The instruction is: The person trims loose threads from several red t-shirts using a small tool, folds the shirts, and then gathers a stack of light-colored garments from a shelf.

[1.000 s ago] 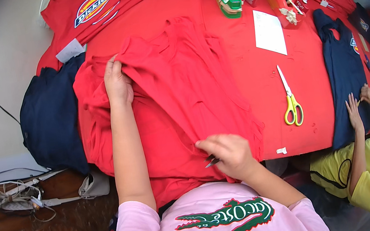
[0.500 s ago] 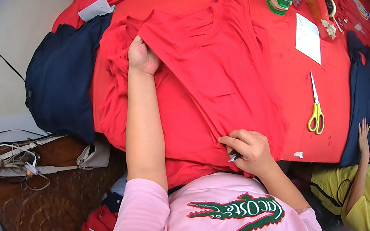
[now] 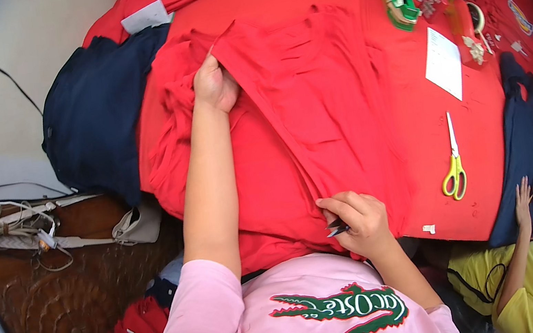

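A red shirt lies spread before me, its edge stretched between my two hands. At the upper left, my left hand is closed on the garment's edge, fingers partly hidden under the cloth. Near my body, my right hand pinches the lower end of that edge. Tucked in the same hand are small dark thread snips, their metal tips pointing left and most of them hidden by the fingers.
Yellow-handled scissors and a white paper lie to the right. Behind are a green tape dispenser and tape roll. A navy shirt pile sits left, coiled cables below. A co-worker's hands touch navy cloth.
The view has shifted slightly, so most things sit a little lower. Both my hands keep their hold on the red shirt, with hardly any movement along its edge.
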A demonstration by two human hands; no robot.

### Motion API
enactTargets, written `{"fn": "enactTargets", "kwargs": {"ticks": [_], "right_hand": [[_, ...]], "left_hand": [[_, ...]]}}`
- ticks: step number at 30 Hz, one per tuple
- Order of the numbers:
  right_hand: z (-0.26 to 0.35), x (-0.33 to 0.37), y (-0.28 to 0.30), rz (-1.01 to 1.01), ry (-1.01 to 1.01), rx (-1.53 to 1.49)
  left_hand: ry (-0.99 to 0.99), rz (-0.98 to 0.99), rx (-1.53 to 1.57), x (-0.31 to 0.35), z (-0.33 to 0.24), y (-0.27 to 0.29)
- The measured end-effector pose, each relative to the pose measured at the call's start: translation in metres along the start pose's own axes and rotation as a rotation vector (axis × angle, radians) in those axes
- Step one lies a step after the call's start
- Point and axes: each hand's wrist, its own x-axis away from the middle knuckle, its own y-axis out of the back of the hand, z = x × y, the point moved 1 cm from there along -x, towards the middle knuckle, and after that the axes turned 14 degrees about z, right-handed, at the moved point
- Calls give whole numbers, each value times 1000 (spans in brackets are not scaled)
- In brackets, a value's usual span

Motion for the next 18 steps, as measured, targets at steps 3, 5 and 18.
{"fn": "enactTargets", "kwargs": {"ticks": [3, 5, 18], "right_hand": [[-2, 1, 20, -188, -75, 22], [-15, 6, 38, -321, -175, 63], [-42, 19, 61, -411, -567, 103]], "left_hand": [[18, -82, -491, 3, 4, -20], [-34, -61, -843, 12, -2, -41], [175, -111, -1551, -50, 112, -148]]}}
